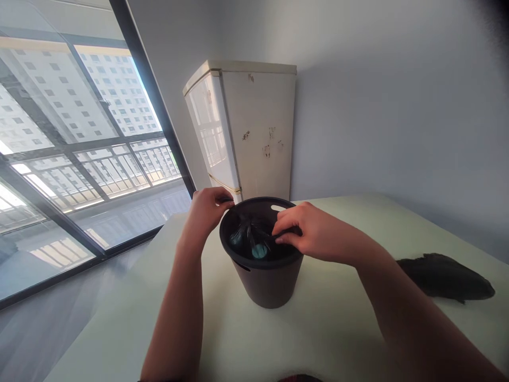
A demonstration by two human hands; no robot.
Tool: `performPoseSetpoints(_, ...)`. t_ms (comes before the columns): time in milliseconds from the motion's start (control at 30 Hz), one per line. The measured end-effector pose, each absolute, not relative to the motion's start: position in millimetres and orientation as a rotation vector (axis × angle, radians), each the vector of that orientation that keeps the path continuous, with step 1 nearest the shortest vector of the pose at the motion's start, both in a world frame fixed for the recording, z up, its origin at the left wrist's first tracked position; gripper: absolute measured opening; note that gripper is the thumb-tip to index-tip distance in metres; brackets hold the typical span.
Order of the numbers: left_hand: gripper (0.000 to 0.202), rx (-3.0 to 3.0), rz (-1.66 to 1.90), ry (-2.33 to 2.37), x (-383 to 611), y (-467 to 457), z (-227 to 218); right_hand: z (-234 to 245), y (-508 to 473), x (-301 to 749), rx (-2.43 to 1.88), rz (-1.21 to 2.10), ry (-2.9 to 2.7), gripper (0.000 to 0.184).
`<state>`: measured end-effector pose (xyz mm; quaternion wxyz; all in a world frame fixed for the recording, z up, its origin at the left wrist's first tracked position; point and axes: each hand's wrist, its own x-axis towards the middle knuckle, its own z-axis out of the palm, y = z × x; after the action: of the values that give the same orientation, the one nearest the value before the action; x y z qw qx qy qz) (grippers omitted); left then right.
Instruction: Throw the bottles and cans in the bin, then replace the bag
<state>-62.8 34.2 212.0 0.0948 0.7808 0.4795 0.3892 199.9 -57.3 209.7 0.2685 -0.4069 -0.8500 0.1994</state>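
Inside bin (pixel 267 286), black bag (pixel 248 232), lower part hidden.

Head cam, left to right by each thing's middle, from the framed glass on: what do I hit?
Framed glass → left hand → dark bin → right hand → flat black bundle on the table. Fridge left out: it overlaps the bin's span.

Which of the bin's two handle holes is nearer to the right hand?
The far hole, pale and just above the right hand; the near hole is dark, on the opposite side of the bin.
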Motion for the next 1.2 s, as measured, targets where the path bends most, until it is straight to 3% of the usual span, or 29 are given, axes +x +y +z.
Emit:
performPoseSetpoints(167,0.010,2.234,1.290,1.284,-59,25,217,213,-59,196,-1.066,0.524,-2.271,0.019)
performPoseSetpoints(333,0.036,2.003,1.431,1.001,-37,-14,230,213,-62,180,-1.027,0.472,-1.968,0.011)
performPoseSetpoints(567,0.023,2.037,1.279,0.768,-14,-45,235,210,-63,177,-0.990,0.523,-1.837,0.009)
performPoseSetpoints(833,0.055,2.134,1.271,0.952,-34,-27,231,206,-55,179,-0.994,0.471,-1.574,0.013)
performPoseSetpoints(1033,0.015,2.240,1.047,1.020,-21,-25,222,204,-55,175,-0.881,0.507,-1.522,0.011)
performPoseSetpoints(1200,0.015,2.275,1.193,1.028,-17,-27,222,209,-57,179,-0.868,0.567,-1.616,0.022)
